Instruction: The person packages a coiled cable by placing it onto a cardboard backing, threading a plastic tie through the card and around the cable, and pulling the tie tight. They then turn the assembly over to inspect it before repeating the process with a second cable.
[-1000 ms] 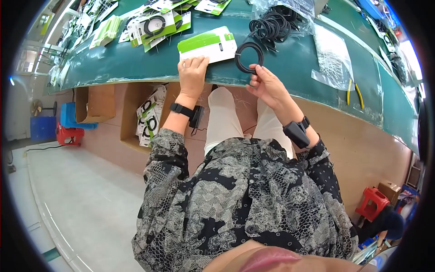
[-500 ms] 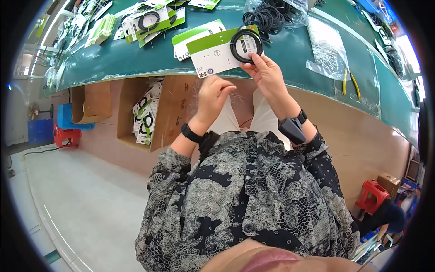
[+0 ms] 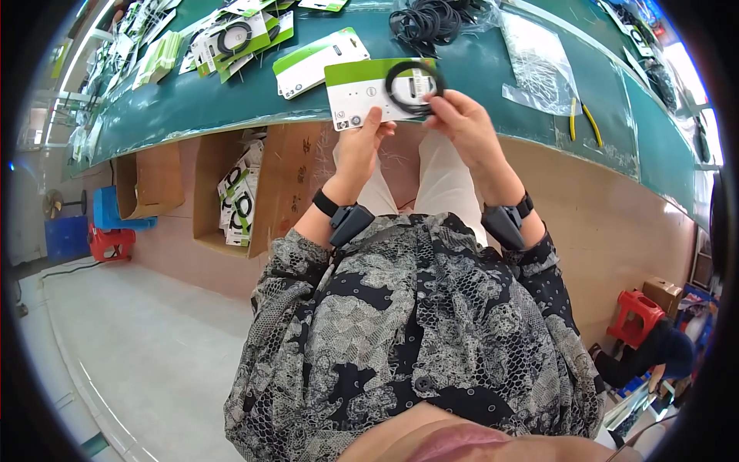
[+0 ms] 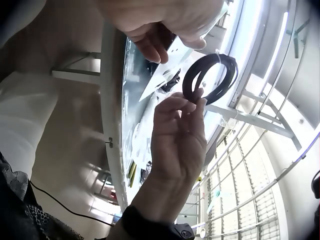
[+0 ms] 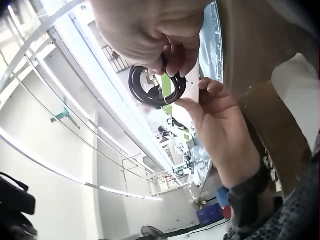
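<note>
A green-and-white card (image 3: 358, 94) is held up over the table's front edge. The left hand (image 3: 360, 142) pinches its lower edge, thumb on the printed face. At the card's right end the right hand (image 3: 468, 127) pinches a coiled black cable (image 3: 392, 86), which lies in front of the card. In the left wrist view the coil (image 4: 189, 80) stands in the right hand's fingertips (image 4: 192, 102), a thin tie round its top. The right wrist view shows the coil (image 5: 135, 87) beside the left hand (image 5: 222, 125). More cards (image 3: 308, 71) lie just behind on the table.
Packed cards with cables (image 3: 235, 38) are piled at the back left. Black cables (image 3: 427, 27) lie behind the hands. To the right are a bag of thin ties (image 3: 539, 69) and yellow-handled pliers (image 3: 589, 123). A carton (image 3: 285, 181) holding cards stands below the table.
The left hand has left the stacked cards and now pinches the lifted card's lower edge. The right hand's coil has come in front of that card. The view has shifted slightly.
</note>
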Motion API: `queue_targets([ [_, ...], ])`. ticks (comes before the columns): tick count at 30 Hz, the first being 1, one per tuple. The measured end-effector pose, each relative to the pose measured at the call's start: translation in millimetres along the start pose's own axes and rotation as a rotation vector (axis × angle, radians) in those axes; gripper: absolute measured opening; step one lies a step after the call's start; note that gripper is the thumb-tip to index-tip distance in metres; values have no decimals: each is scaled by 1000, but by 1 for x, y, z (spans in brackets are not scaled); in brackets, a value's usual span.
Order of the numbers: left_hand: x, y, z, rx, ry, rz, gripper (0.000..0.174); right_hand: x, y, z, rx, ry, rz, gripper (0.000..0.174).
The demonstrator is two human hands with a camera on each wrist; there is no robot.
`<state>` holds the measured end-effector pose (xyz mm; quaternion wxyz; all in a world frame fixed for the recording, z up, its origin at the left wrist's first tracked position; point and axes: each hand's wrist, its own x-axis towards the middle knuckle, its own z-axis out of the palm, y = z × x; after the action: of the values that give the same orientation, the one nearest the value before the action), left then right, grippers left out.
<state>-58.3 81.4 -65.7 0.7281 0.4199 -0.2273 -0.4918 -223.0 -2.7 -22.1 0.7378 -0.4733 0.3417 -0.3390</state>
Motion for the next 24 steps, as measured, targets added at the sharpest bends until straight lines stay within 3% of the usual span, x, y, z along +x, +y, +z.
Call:
queue_targets([
  [4,-10,-3,17,-139,-115,-69,26,8,-6,1,-305,-28,81,21],
  [7,-13,-1,10,102,-111,-94,25,8,-6,0,-315,-87,146,20],
  [9,-17,-3,13,95,-71,-64,24,2,-6,5,-319,-114,181,20],
  [12,-18,-3,21,73,-2,7,21,-9,-1,23,-749,291,-582,18],
  [13,-18,-2,22,57,-4,4,20,-9,-1,20,-749,291,-579,18],
  [16,-18,0,21,28,-8,4,18,-5,2,5,-1107,-65,-1082,25],
  [20,-18,0,18,76,-29,-35,19,-2,6,-1,-1018,-111,-956,24],
  [24,-20,-3,15,91,-67,-49,19,-3,3,3,-1060,-97,-979,23],
])
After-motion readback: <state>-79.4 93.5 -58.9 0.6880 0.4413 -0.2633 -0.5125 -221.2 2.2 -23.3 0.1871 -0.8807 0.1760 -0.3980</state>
